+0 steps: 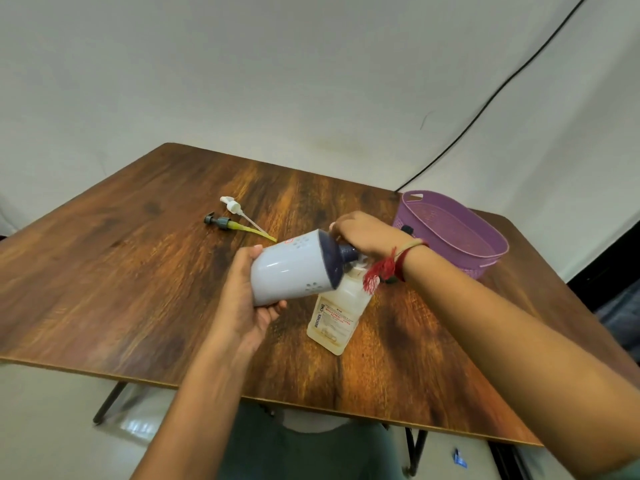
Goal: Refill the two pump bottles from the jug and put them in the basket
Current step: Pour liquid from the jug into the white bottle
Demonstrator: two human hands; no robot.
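Observation:
A pale grey bottle (pixel 291 268) with a dark blue shoulder and neck is held tipped on its side above the table. My left hand (pixel 246 306) cups its base. My right hand (pixel 367 235) is closed around its neck, which points at the mouth of a clear labelled bottle (pixel 337 317) holding yellowish liquid. That bottle stands upright on the table, and its mouth is hidden behind my right wrist. A white pump head (pixel 231 204) and a grey pump head (pixel 219 222) with a yellow tube lie loose at the back left. The purple basket (pixel 464 258) sits at the right.
The wooden table (pixel 138 271) has its near edge close to my body. A small dark object (pixel 408 231) lies against the basket's left side. A black cable (pixel 485 105) runs down the wall behind the basket. A thread band hangs from my right wrist.

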